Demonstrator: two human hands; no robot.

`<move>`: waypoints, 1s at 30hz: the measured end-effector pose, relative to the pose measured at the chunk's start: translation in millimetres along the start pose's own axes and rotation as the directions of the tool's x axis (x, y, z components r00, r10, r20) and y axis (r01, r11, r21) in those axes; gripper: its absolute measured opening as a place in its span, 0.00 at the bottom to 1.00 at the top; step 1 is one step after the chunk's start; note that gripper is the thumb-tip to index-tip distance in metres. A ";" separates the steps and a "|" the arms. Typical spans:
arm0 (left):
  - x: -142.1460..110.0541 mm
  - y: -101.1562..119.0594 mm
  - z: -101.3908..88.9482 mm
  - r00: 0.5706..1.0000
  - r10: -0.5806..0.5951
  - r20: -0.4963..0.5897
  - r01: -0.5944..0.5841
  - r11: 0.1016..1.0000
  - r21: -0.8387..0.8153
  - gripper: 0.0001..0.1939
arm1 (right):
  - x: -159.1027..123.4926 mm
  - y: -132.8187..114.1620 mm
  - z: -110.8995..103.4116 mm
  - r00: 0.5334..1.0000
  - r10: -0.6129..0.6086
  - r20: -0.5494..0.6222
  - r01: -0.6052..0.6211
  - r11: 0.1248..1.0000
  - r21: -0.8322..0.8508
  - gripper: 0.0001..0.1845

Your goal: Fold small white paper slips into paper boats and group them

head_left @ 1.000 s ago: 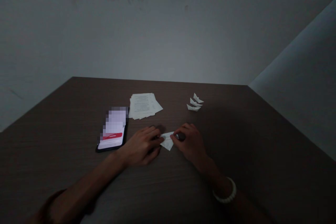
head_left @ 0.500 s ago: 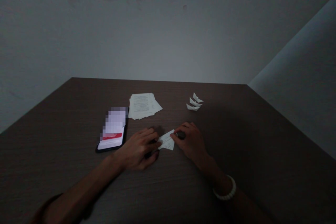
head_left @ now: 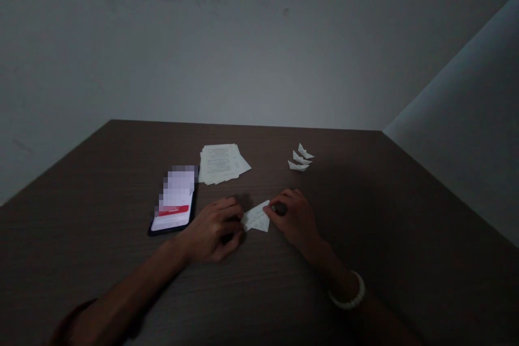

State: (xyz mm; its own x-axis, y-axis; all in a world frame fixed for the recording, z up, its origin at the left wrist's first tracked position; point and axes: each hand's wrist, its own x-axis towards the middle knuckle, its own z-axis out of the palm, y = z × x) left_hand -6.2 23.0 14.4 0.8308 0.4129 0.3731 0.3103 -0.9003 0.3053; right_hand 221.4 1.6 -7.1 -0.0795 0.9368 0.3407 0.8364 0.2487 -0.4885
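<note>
A small folded piece of white printed paper [head_left: 257, 217] lies on the table between my hands. My right hand [head_left: 295, 220] pinches its upper right corner between thumb and forefinger, the other fingers curled. At the paper's left end is my left hand [head_left: 214, 230], fingers bent and fingertips closed on the edge. Its fingertips hide part of that end. A white bead bracelet [head_left: 357, 294] circles my right wrist.
A brown wooden table [head_left: 259, 303] reaches back to a grey wall [head_left: 259, 54]. Left of my left hand lies a lit phone [head_left: 173, 200]. Behind the hands are a stack of printed sheets [head_left: 221, 163] and three paper boats [head_left: 300, 160] in a row.
My left fingertips have drawn back slightly to the left, so more of the folded paper's left side shows. My right hand stays almost in place.
</note>
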 end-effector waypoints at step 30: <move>0.1 -1.3 8.7 0.999 -0.040 0.015 0.040 0.999 0.006 0.11 | -3.8 -18.0 11.2 1.000 0.002 0.007 -0.002 1.000 0.001 0.06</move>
State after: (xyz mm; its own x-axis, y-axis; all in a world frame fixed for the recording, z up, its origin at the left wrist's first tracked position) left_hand -2.5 23.0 6.3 0.8245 0.4469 0.3471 0.3464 -0.8837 0.3148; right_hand 200.6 -3.7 -8.6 -0.0813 0.9390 0.3342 0.8362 0.2467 -0.4898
